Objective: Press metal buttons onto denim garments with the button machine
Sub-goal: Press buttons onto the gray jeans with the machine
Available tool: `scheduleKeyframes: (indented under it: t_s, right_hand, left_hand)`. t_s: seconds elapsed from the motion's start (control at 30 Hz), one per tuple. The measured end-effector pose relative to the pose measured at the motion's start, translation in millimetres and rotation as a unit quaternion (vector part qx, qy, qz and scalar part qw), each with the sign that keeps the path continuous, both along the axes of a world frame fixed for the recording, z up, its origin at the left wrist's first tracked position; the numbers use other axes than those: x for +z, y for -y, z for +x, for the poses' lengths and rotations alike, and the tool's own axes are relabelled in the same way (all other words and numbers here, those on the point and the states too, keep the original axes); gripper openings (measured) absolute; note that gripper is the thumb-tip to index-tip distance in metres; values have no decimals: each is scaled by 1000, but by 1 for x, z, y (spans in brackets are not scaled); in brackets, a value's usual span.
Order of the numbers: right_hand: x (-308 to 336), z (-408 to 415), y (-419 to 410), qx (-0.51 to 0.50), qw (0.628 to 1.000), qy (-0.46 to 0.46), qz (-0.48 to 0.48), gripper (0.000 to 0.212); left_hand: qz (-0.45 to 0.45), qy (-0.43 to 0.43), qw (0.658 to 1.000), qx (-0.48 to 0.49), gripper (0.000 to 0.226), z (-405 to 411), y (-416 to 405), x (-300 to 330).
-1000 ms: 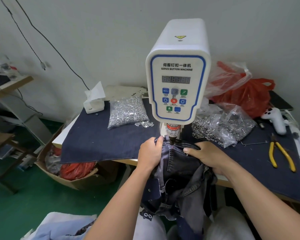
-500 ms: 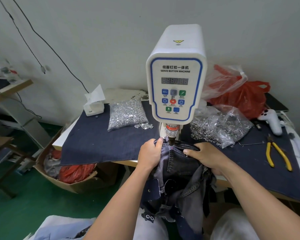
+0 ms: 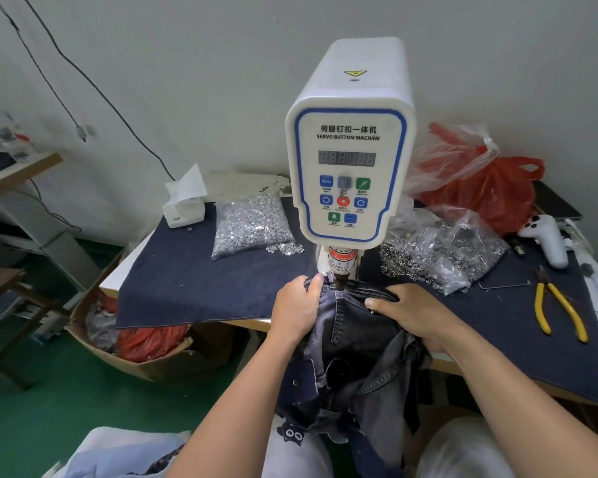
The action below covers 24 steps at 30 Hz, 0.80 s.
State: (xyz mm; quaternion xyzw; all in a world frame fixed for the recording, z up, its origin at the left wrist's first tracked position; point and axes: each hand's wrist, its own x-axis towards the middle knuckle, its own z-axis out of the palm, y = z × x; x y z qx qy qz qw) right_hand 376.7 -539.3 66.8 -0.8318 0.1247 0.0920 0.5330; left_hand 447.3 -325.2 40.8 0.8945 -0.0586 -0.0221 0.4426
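Left hand [image 3: 296, 307] gripping the denim garment [image 3: 354, 343] near the left of the button machine [image 3: 349, 150], right hand [image 3: 416, 313] pinching its right edge, waistband under the press head, bag of buttons [image 3: 252, 224] far left

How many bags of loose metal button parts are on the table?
2. A clear bag of silver parts lies left of the button machine; a second bag of ring-shaped parts lies right of it. The red bags' contents cannot be seen.
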Motion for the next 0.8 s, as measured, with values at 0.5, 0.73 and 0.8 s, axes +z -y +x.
scheduleKeyframes:
  t_s: [0.5,0.73,0.8]
  right_hand:
    - [5,-5,-4,0,1000,3,14,32]
    - [18,-6,-2,29,967,-66,243,40]
    - [19,-6,0,48,947,-98,302,43]
  left_hand:
    - [-14,-29,999,-3,51,0,-4,7]
    - [-221,-270,937,-27,47,-6,-23,25]
    - [-244,-298,921,-53,48,-7,-30,27]
